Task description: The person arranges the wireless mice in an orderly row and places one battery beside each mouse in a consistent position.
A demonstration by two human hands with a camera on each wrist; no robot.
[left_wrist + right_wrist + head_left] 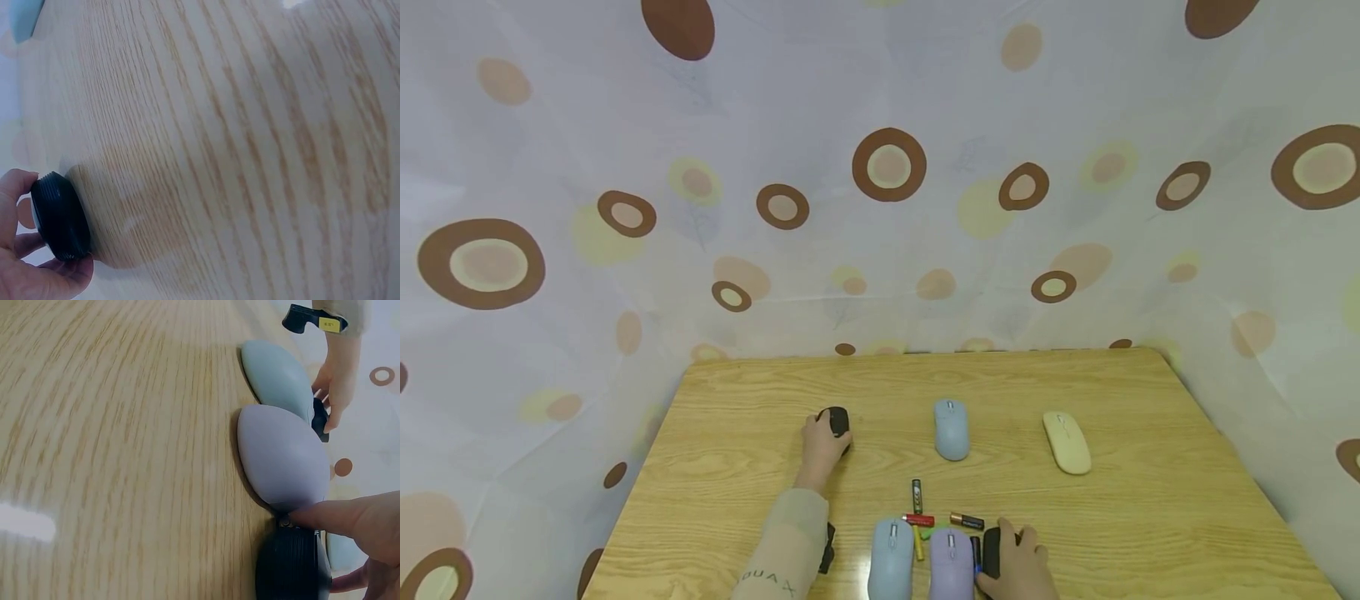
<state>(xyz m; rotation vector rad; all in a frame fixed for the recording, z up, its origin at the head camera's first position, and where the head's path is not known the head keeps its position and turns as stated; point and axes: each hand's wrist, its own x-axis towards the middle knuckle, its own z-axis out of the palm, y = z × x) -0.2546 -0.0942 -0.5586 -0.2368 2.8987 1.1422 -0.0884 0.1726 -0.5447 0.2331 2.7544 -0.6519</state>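
Toward the back left of the table, my left hand (822, 443) grips a black computer mouse (838, 422) by its sides. The left wrist view shows thumb and fingers around this black mouse (61, 215), close over the wood. At the front right, my right hand (1024, 568) holds a second black mouse (992, 552), thumb on one side and fingers on the other. Left of it sits a purple mouse (951, 565), and beside that a light blue mouse (891, 560). In the right wrist view the thumb lies between the purple mouse (281, 456) and the black mouse (290, 565).
Another blue mouse (952, 430) stands at the back middle, a cream mouse (1067, 443) to its right. Several batteries lie ahead of the front mice, including a red battery (919, 520) and a copper-topped battery (967, 521). Patterned cloth (887, 250) surrounds the wooden table (1150, 500).
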